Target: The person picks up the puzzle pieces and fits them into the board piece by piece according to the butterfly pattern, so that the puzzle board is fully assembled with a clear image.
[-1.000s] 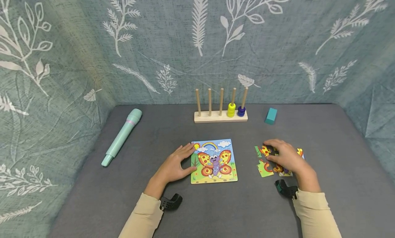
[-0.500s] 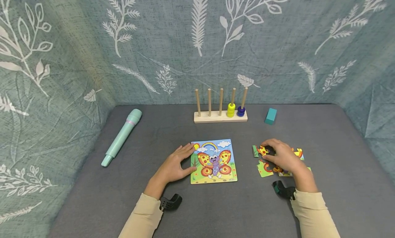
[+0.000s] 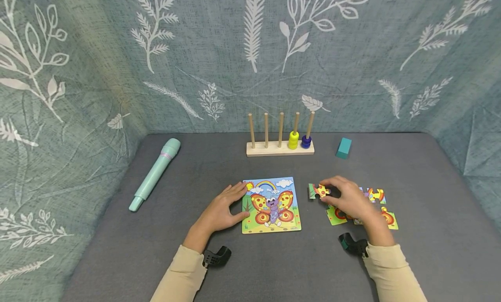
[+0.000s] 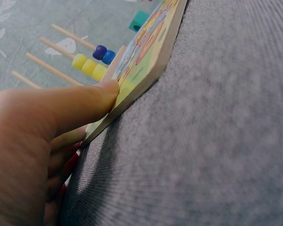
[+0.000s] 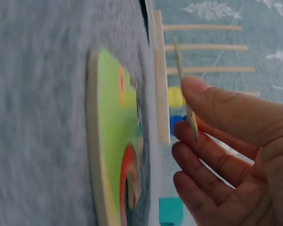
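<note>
Grey tabletop (image 3: 258, 267), leaf-printed cloth (image 3: 219, 54) behind; one five-peg rack (image 3: 270, 150), one mint microphone (image 3: 155, 175), one teal block (image 3: 343, 148). Left hand (image 3: 223, 208) touches one butterfly board (image 3: 272, 206), spread; right hand (image 3: 348, 201) pinches one jigsaw piece (image 3: 321, 191).

Head view looks forward-down from above; close wrist views face the shared peg rack (image 3: 270, 151).

The left sleeve (image 3: 181, 271) and right sleeve (image 3: 391, 269) are plain beige, lightly creased; the left wrist mount (image 3: 220, 256) is black, curved, dotted with small holes; the right wrist mount (image 3: 354, 245) is black with green.
</note>
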Demonstrator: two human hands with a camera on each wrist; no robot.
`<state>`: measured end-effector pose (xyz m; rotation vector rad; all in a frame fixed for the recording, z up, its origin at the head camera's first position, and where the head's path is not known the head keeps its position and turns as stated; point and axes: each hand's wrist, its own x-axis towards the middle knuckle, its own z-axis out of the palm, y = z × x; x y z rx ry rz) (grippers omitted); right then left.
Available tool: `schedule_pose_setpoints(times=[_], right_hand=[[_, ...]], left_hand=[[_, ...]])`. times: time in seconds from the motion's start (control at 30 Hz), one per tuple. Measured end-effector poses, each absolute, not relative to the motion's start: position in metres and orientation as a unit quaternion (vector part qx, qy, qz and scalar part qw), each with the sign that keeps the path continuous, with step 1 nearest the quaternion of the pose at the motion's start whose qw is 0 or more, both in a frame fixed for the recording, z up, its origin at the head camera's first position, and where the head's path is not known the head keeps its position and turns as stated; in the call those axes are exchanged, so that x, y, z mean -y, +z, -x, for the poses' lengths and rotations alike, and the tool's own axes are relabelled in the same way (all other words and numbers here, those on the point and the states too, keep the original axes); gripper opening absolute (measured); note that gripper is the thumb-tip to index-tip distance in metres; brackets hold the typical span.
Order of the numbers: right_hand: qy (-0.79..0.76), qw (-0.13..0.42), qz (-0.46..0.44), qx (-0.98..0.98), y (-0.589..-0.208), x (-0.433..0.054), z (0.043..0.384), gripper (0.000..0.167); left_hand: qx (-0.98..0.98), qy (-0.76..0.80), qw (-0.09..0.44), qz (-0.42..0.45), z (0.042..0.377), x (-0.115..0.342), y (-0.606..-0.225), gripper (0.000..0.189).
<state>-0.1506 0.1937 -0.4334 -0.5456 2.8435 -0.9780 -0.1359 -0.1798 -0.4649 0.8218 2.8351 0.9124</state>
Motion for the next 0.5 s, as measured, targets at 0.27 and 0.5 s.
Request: schedule_pose_setpoints(times=[0.27, 0.5], right_hand=[[-0.34, 0.024, 0.206, -0.917, -0.432, -0.173, 0.147, 0.039], [-0.339, 0.004, 0.251, -0.907, -0.43, -0.151, 0.142, 0.039]], left_hand=[[-0.916, 0.299, 0.029, -0.265, 0.135, 0.18, -0.465, 0.071], [-0.914, 0.301, 0.029, -0.271, 0.136, 0.18, -0.464, 0.071]])
